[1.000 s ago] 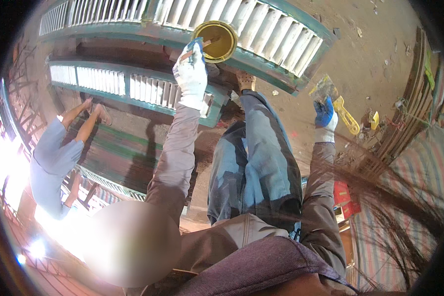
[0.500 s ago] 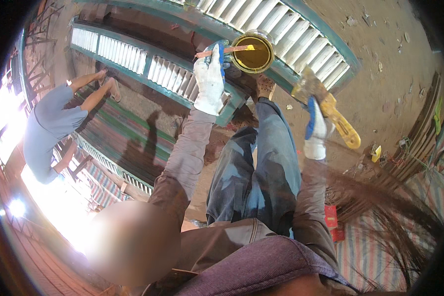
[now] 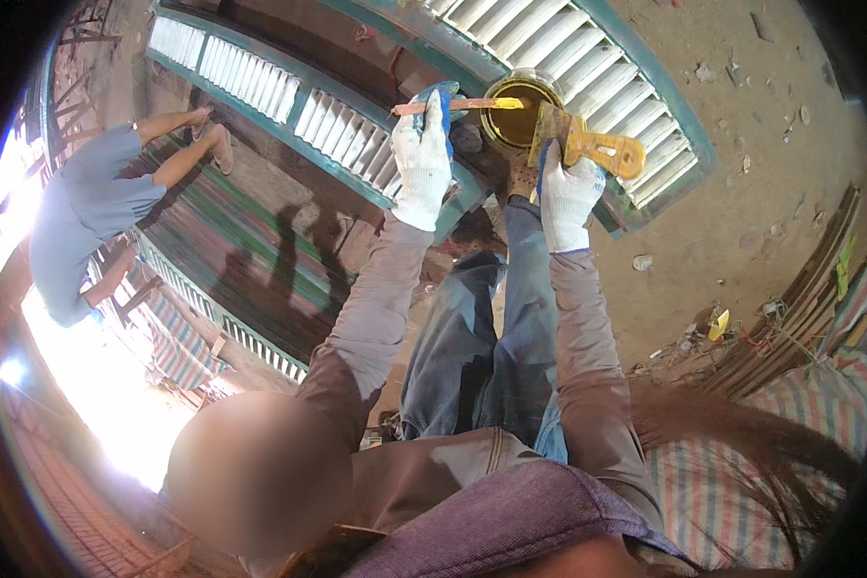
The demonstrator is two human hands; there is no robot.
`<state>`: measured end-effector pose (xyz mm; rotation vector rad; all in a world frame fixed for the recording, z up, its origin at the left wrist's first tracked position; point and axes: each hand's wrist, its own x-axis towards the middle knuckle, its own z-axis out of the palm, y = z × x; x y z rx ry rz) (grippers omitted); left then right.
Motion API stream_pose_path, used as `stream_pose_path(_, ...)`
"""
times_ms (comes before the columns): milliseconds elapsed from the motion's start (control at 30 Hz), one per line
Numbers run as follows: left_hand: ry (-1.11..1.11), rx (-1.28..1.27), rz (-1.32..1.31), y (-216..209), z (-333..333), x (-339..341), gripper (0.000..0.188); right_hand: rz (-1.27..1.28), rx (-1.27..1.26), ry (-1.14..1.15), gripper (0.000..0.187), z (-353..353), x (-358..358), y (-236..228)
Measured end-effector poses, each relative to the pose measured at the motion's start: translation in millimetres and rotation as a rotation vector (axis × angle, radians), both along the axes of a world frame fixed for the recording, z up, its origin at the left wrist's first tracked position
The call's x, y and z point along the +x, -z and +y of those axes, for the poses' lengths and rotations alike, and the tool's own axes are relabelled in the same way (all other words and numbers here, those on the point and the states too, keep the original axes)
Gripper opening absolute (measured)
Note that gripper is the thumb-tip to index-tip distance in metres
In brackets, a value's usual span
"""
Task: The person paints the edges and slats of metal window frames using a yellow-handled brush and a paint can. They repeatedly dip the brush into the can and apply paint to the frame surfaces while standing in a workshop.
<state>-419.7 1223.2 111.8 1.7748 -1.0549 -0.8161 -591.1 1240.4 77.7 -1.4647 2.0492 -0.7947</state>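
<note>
My gloved left hand (image 3: pixel 422 159) is closed around a thin wooden stick (image 3: pixel 458 104), whose right end carries yellow paste over a round tin (image 3: pixel 512 135). Inside the tin is a yellowish-brown substance. In my gloved right hand (image 3: pixel 570 193) is a putty knife (image 3: pixel 602 151) with a yellow handle pointing right. The smeared blade overlaps the tin's right rim as I see it; whether it touches the rim or the stick I cannot tell. Both gloves are white with blue palms.
A green frame with white louvre slats (image 3: pixel 588 77) lies beyond the tin; another louvred panel (image 3: pixel 250 82) is at the left. A person in grey-blue clothes (image 3: pixel 91 207) bends over at far left. Wooden strips (image 3: pixel 790 318) and striped sheeting (image 3: pixel 722 472) lie on the right.
My right hand has swung left and away from me, bringing the putty knife to the tin. My left hand and the stick have shifted slightly to the right in view.
</note>
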Motion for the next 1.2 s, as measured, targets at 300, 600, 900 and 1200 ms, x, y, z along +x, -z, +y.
stream_pose_path(300,-0.069,0.221,0.091,-6,5,-13,0.026,0.086,-0.016,-0.058,0.034,-13,5,1)
stream_pose_path(600,0.017,0.107,0.129,29,3,-27,0.027,-1.0,0.208,0.166,0.023,-9,-12,17)
stream_pose_path(900,0.531,0.353,-0.342,95,26,-24,0.057,-0.52,0.162,-0.13,0.035,55,-85,15)
stream_pose_path(1200,0.112,0.377,0.312,63,-38,-3,0.032,-0.794,0.692,0.425,0.026,61,-121,-52)
